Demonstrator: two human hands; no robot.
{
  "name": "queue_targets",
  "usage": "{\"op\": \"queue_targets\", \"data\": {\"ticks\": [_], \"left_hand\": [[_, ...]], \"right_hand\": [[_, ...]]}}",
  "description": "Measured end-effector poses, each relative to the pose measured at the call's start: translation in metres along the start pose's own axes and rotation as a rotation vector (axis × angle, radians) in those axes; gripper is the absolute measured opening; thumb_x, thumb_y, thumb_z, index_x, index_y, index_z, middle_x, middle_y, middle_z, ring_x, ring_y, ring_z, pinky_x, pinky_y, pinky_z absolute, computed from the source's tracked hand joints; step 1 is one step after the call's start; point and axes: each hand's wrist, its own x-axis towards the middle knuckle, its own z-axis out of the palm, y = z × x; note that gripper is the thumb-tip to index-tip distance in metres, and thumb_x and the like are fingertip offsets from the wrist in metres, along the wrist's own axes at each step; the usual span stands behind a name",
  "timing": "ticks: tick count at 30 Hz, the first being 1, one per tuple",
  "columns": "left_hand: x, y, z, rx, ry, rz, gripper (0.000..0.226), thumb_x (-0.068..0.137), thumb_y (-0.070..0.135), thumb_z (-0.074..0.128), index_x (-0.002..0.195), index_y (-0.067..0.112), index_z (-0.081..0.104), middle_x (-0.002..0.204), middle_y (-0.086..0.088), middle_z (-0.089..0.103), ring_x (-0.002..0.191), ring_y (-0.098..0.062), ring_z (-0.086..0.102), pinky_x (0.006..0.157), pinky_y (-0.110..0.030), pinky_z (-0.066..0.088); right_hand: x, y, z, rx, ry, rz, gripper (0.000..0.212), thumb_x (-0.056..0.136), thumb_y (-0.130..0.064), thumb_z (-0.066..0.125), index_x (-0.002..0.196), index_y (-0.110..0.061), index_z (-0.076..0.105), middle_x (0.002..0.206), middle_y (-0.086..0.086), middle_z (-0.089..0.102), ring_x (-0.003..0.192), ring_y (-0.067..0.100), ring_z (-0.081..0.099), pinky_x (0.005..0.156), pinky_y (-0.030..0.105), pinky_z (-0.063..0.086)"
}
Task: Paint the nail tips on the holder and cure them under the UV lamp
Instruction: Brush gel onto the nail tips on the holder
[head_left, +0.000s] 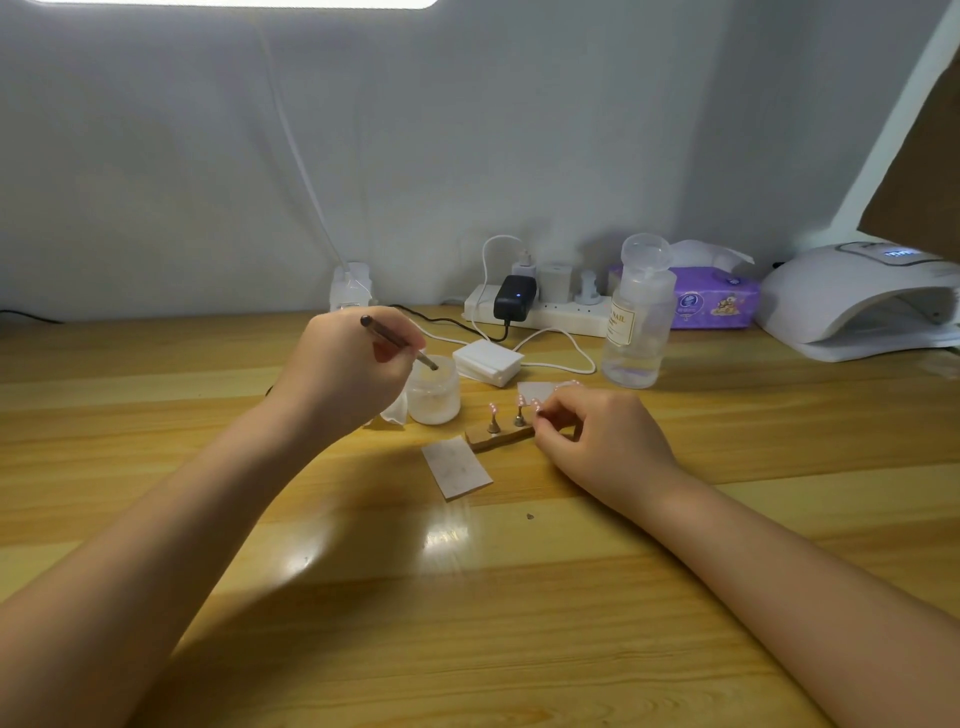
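Left fingers (387, 349) pinch a thin dark nail brush (397, 342), tip dipped into the open frosted jar (434, 391). Right fingers (550, 415) are curled round the right end of the wooden nail-tip holder (491, 438), gripping it flat on the table (519, 597). Holder sits mid-table, just right of the jar; two pink nail tips (492, 410) on metal pegs are visible, the rest hidden behind the right hand (597, 441). UV lamp (857, 296) is at the far right edge, display lit, well apart from the holder.

Risks from here:
- Brush overloaded coming out of the jar: a drip lands on the table or the grey card (456, 467) near the holder, or floods a tip's edge. Wipe on the jar rim first.
- Jar is just beside the left hand (343, 374), with a crumpled wipe (393, 413) at its base. A lateral pull of the brush could tip it, I reckon.
- Right fingertips sit very close to the nearest tip. Wet gel plus a small slip means a smudge or a tip knocked off its peg.
- Holder looks small and light. Ease the grip mid-stroke and it slides or rocks.
- Carry to the lamp crosses the pump bottle (636, 322) and the white cable (561, 353). A snag or a tilt lets uncured tips touch something.
- The stack of cotton pads (488, 361) and the tissue pack (714, 306) are lint sources; fibres stick in wet gel.

Cannot tell what the jar holds, or whether the visible tips are already coated.
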Motion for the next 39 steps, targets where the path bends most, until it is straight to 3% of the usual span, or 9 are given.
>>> {"op": "queue_targets", "data": {"ticks": [2, 6, 10, 14, 17, 20, 23, 26, 39], "left_hand": [[0.001, -0.001, 0.0, -0.004, 0.053, 0.017, 0.015, 0.089, 0.009, 0.064, 0.088, 0.017, 0.076, 0.082, 0.004, 0.071, 0.075, -0.014, 0.063, 0.069, -0.018, 0.047], [0.001, 0.001, -0.004, -0.072, 0.196, 0.064, 0.014, 0.085, 0.005, 0.066, 0.081, 0.015, 0.074, 0.065, 0.013, 0.062, 0.06, 0.0, 0.059, 0.059, -0.003, 0.038], [-0.005, 0.014, -0.005, -0.194, 0.302, 0.097, 0.006, 0.085, 0.015, 0.072, 0.08, 0.019, 0.073, 0.066, 0.015, 0.065, 0.063, 0.008, 0.063, 0.06, -0.003, 0.044], [-0.019, 0.026, 0.005, -0.527, 0.208, -0.007, 0.01, 0.089, 0.014, 0.069, 0.079, 0.017, 0.067, 0.062, -0.001, 0.069, 0.054, -0.013, 0.068, 0.052, -0.024, 0.055], [-0.031, 0.032, 0.019, -0.718, 0.143, -0.086, 0.01, 0.094, 0.01, 0.061, 0.085, 0.013, 0.064, 0.067, -0.007, 0.07, 0.055, -0.02, 0.068, 0.051, -0.026, 0.056], [-0.042, 0.035, 0.031, -0.803, 0.117, -0.073, 0.009, 0.093, 0.015, 0.06, 0.094, 0.016, 0.069, 0.076, -0.006, 0.072, 0.065, -0.018, 0.071, 0.059, -0.025, 0.058], [-0.051, 0.031, 0.038, -0.788, 0.075, 0.064, 0.013, 0.087, 0.019, 0.065, 0.098, 0.018, 0.072, 0.083, -0.002, 0.074, 0.075, -0.017, 0.073, 0.067, -0.029, 0.06], [-0.055, 0.025, 0.041, -0.711, 0.047, 0.19, 0.016, 0.088, 0.007, 0.068, 0.103, 0.011, 0.072, 0.088, -0.004, 0.075, 0.08, -0.02, 0.073, 0.07, -0.039, 0.061], [-0.059, 0.027, 0.046, -0.538, 0.012, 0.307, 0.02, 0.089, 0.009, 0.062, 0.106, 0.001, 0.07, 0.094, -0.006, 0.072, 0.085, -0.017, 0.07, 0.072, -0.04, 0.059]], "right_hand": [[0.0, 0.0, 0.0, -0.003, 0.005, 0.0, 0.013, 0.088, -0.033, 0.062, 0.092, -0.024, 0.071, 0.083, -0.01, 0.069, 0.071, 0.007, 0.059, 0.063, 0.032, 0.051], [0.0, 0.0, 0.0, 0.004, 0.006, 0.001, 0.014, 0.088, -0.034, 0.062, 0.092, -0.025, 0.071, 0.083, -0.012, 0.069, 0.07, 0.005, 0.058, 0.063, 0.03, 0.051], [0.001, 0.002, 0.0, 0.054, 0.023, 0.019, 0.012, 0.086, -0.033, 0.063, 0.093, -0.027, 0.071, 0.084, -0.013, 0.069, 0.073, 0.002, 0.059, 0.066, 0.029, 0.052], [0.001, 0.003, 0.0, 0.11, 0.056, 0.005, 0.009, 0.084, -0.026, 0.066, 0.092, -0.026, 0.072, 0.081, -0.014, 0.068, 0.071, -0.005, 0.058, 0.067, 0.019, 0.048], [0.001, 0.003, -0.001, 0.154, 0.076, -0.018, 0.01, 0.084, -0.021, 0.068, 0.091, -0.026, 0.073, 0.076, -0.02, 0.064, 0.072, -0.008, 0.059, 0.065, 0.007, 0.043], [0.001, 0.003, -0.002, 0.199, 0.088, -0.041, 0.011, 0.084, -0.018, 0.068, 0.092, -0.024, 0.073, 0.078, -0.019, 0.065, 0.078, -0.006, 0.061, 0.068, 0.007, 0.046], [0.002, 0.003, -0.002, 0.214, 0.12, -0.059, 0.01, 0.085, -0.015, 0.07, 0.092, -0.021, 0.074, 0.078, -0.017, 0.065, 0.075, -0.012, 0.058, 0.066, 0.004, 0.042], [0.002, 0.003, -0.001, 0.213, 0.163, -0.055, 0.009, 0.086, -0.014, 0.069, 0.092, -0.018, 0.074, 0.076, -0.014, 0.064, 0.066, -0.011, 0.055, 0.058, 0.004, 0.038], [0.001, 0.001, -0.006, 0.25, 0.127, -0.005, 0.014, 0.09, -0.014, 0.064, 0.1, -0.018, 0.072, 0.075, -0.021, 0.059, 0.063, 0.002, 0.058, 0.059, 0.013, 0.045]]}}
